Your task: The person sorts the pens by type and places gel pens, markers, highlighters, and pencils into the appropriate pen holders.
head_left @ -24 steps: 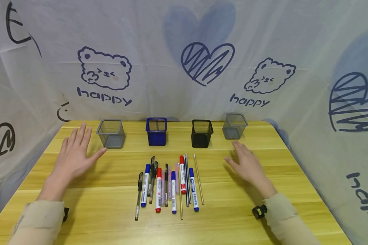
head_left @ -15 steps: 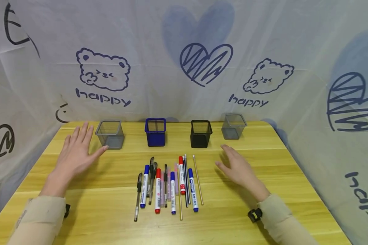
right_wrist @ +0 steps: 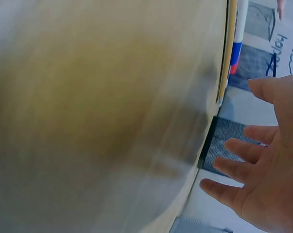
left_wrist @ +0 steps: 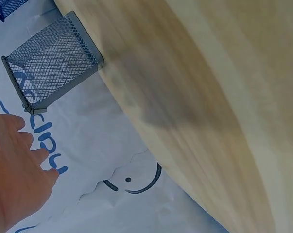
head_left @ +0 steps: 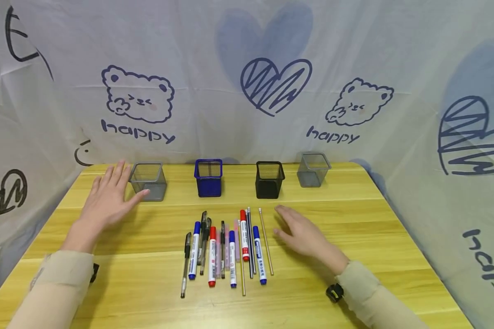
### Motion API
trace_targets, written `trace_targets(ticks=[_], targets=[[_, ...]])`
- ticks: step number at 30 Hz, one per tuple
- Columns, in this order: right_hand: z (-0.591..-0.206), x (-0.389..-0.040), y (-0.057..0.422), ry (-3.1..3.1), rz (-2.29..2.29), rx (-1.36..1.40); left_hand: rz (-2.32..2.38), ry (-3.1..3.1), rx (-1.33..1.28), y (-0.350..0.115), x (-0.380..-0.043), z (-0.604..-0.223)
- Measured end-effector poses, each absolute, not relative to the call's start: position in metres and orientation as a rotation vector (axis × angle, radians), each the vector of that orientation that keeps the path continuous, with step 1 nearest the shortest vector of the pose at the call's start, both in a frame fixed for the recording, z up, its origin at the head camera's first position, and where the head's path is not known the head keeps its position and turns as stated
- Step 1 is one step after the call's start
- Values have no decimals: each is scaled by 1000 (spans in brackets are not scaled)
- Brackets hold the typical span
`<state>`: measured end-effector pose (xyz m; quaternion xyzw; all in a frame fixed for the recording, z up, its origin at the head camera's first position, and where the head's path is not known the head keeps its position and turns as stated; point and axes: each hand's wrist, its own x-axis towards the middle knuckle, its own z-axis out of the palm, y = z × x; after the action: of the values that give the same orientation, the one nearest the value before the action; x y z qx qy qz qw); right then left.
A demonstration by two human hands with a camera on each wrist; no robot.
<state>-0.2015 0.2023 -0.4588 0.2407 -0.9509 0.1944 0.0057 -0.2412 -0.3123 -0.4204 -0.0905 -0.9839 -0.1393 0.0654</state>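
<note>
My left hand [head_left: 109, 198] is spread beside the left grey mesh pen holder [head_left: 158, 194], its thumb in front of the holder's near side. Whether they touch I cannot tell. The left wrist view also has this mesh holder [left_wrist: 59, 60], with my fingers [left_wrist: 27, 141] apart from it there. My right hand [head_left: 306, 235] hovers with lightly bent fingers just right of a gold pencil [head_left: 265, 242], holding nothing. Beside that pencil lies a blue-capped marker [head_left: 260, 260]. Further left are a red-capped marker [head_left: 212, 258], several other markers, pink pens, dark pencils and black gel pens [head_left: 185, 265].
Along the back of the wooden table [head_left: 148, 297] stand a blue mesh holder [head_left: 209, 185], a black one [head_left: 269, 186] and a second grey one [head_left: 313, 176]. A white cloth [head_left: 214, 105] with drawings hangs behind and at both sides.
My right hand has moved left and slightly toward me, from near the right grey holder to beside the gold pencil. My left hand has shifted slightly right, closer to the left grey holder.
</note>
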Motion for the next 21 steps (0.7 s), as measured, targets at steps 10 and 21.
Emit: trace_targets(ticks=[10, 21], targets=[[-462, -199, 190, -3041, 561, 832, -420, -3027, -277, -312, -256, -417], [-468, -199, 187, -3074, 406, 859, -390, -3073, -259, -312, -270, -416]])
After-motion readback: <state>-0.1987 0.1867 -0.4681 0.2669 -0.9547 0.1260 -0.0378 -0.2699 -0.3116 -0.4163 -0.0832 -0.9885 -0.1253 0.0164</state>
